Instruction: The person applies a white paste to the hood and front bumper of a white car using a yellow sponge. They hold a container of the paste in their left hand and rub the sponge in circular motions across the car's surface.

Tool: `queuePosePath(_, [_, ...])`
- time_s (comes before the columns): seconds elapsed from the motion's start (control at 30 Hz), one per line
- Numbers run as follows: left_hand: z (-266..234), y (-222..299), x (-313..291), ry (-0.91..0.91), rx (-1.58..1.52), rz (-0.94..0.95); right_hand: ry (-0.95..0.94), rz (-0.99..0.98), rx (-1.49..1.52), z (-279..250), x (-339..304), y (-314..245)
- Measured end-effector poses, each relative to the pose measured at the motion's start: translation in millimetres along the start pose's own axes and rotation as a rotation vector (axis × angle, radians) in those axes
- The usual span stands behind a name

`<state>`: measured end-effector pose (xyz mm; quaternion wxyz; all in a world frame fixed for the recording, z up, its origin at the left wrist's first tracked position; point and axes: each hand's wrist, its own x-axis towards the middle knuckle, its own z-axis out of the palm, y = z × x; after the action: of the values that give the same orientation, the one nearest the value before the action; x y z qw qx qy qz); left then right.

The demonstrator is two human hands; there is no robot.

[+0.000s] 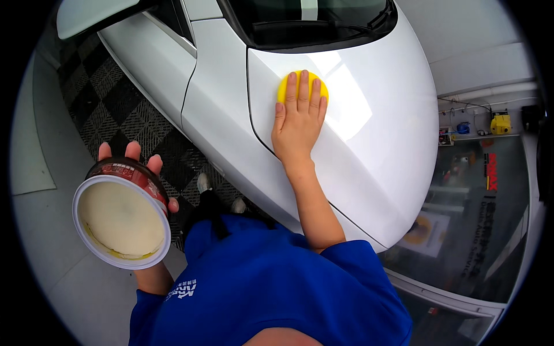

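Note:
My left hand (154, 167) is wrapped round an open round tub of pale cream wax (121, 219), dark red outside with a white rim. The tub tips toward me, and yellowish residue lines its lower inside edge. On the white car's hood (386, 150), my right hand (299, 130) holds a round yellow sponge applicator (284, 90) flat against the paint. Its fingers lie stretched over the sponge, with the thumb at the near left side. The sponge sits close to the seam between hood and fender, below the windshield.
The side mirror (92, 14) juts out at upper left. Black and grey floor tiles (118, 95) run beside the car. At right stand a glass-fronted panel (467, 230) and a shelf holding a yellow device (500, 123). The windshield (311, 29) lies beyond the hood.

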<state>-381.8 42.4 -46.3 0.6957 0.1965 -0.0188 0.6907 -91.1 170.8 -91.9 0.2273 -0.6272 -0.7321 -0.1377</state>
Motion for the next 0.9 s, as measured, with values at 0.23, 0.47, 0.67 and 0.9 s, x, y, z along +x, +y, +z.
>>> queuePosePath(0.23, [-14, 5, -18, 0.056, 0.032, -0.001, -0.217, -0.020, 0.070, -15, -93, 13])
queuePosePath(0.47, [-2, -6, -7, 0.002, 0.028, -0.042, -0.196, -0.118, 0.236, 8, -70, -22])
queuePosePath(0.67, [0, -5, -16, 0.213, 0.102, 0.038, -0.027, 0.166, 0.001, -29, -77, 47])
queuePosePath(0.9, [-9, -10, -5, 0.021, 0.008, -0.088, -0.112, 0.179, 0.026, -35, -112, 55])
